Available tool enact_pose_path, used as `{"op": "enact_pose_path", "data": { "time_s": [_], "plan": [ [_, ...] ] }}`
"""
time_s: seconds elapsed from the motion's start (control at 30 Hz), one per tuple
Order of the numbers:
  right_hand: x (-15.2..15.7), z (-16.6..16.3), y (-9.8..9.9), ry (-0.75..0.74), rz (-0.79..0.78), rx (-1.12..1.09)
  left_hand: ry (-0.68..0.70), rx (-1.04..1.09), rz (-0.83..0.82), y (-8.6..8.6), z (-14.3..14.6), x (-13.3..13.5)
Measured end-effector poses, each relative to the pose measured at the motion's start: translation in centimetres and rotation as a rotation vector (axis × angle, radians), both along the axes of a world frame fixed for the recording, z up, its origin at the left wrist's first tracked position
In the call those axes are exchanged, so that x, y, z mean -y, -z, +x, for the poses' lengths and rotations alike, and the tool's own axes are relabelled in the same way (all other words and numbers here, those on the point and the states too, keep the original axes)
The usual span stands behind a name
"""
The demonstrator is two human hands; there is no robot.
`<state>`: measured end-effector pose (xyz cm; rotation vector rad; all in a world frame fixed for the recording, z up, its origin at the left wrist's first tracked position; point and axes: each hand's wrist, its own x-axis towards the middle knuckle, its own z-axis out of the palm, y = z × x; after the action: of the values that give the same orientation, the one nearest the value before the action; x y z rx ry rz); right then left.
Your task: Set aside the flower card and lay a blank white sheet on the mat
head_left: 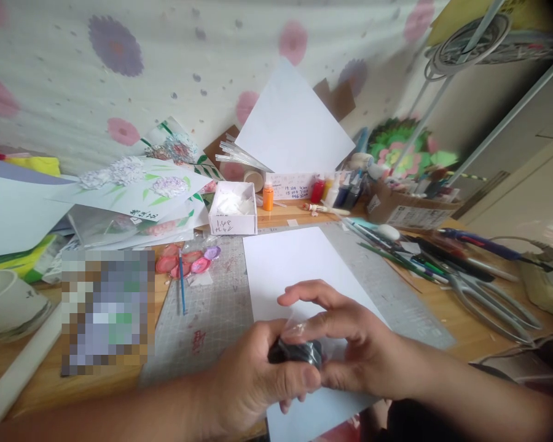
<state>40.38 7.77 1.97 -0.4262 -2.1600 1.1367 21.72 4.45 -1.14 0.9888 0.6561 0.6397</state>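
Both hands meet near the worktop's near edge: the left hand [253, 380] and right hand [350, 353] close their fingers [304, 294] around a small dark roll [296, 352] in clear wrap, held just above a white sheet [295, 261] on the grey cutting mat [212, 307]. Farther back stand a white box [234, 209] and paint bottles [268, 197], with scissors [488, 301] toward the right edge.

Both forearms come in low from the bottom edge & meet at centre, left hand [253, 383] curled in a loose fist w/ thumb forward, right hand [345, 344] arched over it, fingers bent, index lifted.
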Motion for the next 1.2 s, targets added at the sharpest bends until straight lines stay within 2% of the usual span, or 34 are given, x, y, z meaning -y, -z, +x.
{"op": "enact_pose_path", "data": {
  "time_s": [0.13, 0.53, 0.73, 0.9, 1.07, 1.2],
  "plan": [
    [0.08, -0.13, -0.30, 0.022, 0.038, 0.005, -0.020, 0.014, -0.051, -0.07, 0.13, 0.19],
    [-0.18, 0.28, -0.39, 0.023, 0.125, 0.044, -0.031, 0.009, -0.018, 0.06, 0.14, 0.16],
    [-0.07, 0.41, -0.42, 0.066, 0.098, 0.035, -0.048, 0.003, -0.006, 0.03, 0.20, 0.14],
    [-0.28, 0.51, -0.30, 0.016, 0.097, 0.065, -0.090, -0.017, -0.034, 0.02, 0.30, 0.45],
    [-0.07, 0.29, -0.48, 0.026, 0.038, 0.049, -0.050, -0.008, -0.048, -0.24, 0.30, 0.33],
    [-0.07, 0.49, -0.49, 0.077, 0.099, 0.062, -0.059, -0.024, -0.007, 0.00, 0.15, 0.16]
  ]
}}
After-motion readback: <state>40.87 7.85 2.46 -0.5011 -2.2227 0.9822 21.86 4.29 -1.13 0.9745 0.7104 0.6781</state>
